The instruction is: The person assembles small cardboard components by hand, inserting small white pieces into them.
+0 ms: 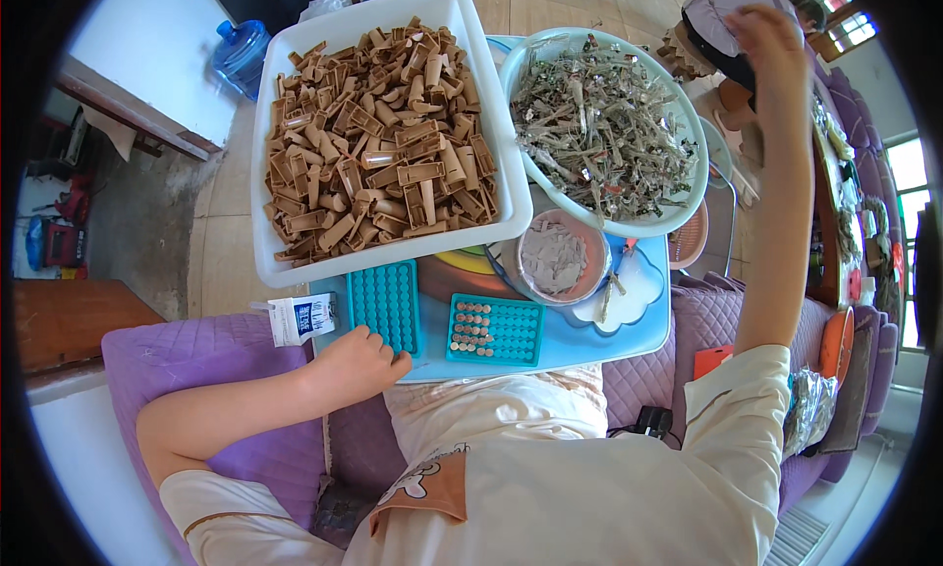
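Note:
My left hand (361, 360) is closed, its curled fingers at the near edge of a teal tray (383, 306) with rows of small wells. Whatever those fingers hold, if anything, is hidden. Beside it lies a second teal tray (511, 335), its left columns filled with small round tan pieces. My right hand (768, 41) is raised high at the far right, away from the table, fingers loosely bent and nothing visible in them. A large white bin (521, 188) of brown, trough-shaped plastic pieces (378, 139) stands beyond the trays.
A pale green basin (693, 178) holds clear plastic scraps. Nearer sits a pink-lined bowl (594, 257) of greyish pieces, beside a white flower-shaped dish (638, 296). A small carton (302, 319) lies left. Purple sofa cushions (177, 370) flank the blue table (442, 368). Another person (722, 21) is behind my right hand.

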{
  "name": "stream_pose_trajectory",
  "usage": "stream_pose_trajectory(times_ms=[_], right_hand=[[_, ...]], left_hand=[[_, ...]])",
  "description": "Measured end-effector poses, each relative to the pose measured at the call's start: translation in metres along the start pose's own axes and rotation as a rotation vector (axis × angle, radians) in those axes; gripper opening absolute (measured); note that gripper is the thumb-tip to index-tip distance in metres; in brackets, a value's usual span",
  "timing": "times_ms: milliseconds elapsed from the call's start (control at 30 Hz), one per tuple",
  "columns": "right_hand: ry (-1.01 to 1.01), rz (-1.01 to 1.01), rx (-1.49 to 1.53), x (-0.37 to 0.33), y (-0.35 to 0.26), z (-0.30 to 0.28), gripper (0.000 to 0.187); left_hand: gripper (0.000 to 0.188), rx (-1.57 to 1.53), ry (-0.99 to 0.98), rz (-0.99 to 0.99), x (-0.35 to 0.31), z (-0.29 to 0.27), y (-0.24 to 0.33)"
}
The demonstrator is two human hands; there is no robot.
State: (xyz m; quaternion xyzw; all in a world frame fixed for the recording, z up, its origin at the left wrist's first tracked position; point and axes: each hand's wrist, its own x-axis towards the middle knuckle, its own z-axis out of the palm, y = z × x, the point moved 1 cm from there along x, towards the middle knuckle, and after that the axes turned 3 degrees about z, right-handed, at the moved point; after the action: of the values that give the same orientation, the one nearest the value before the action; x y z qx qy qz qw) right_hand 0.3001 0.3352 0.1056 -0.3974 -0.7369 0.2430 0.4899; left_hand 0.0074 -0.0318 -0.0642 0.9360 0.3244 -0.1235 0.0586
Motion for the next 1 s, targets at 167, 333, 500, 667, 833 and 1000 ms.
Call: stream_pose_trajectory(times_ms=[167,333,500,667,833,1000], right_hand=[[0.255,-0.135,0.504,-0.009,-0.057,0.002,0.020],[-0.091,0.115,0.922,-0.058,-0.030,0.017,0.021],[-0.335,0.477,1.014,-0.160,-0.049,0.078,0.021],[-0.637,0.444,0.835,-0.226,-0.057,0.103,0.025],[-0.577,0.240,0.856,-0.261,-0.074,0.135,0.029],[-0.575,0.349,1.022,-0.280,-0.085,0.146,0.042]], left_hand=[[0.024,-0.015,-0.013,-0.013,0.000,-0.003,0.000],[0.027,-0.358,0.117,-0.071,0.009,-0.018,0.004],[0.024,-0.889,0.240,-0.228,0.015,-0.036,0.005],[0.025,-1.418,0.458,-0.282,0.016,-0.059,-0.002],[0.036,-1.745,0.677,-0.300,0.010,-0.071,0.002],[0.034,-1.994,0.781,-0.341,0.009,-0.075,-0.003]])
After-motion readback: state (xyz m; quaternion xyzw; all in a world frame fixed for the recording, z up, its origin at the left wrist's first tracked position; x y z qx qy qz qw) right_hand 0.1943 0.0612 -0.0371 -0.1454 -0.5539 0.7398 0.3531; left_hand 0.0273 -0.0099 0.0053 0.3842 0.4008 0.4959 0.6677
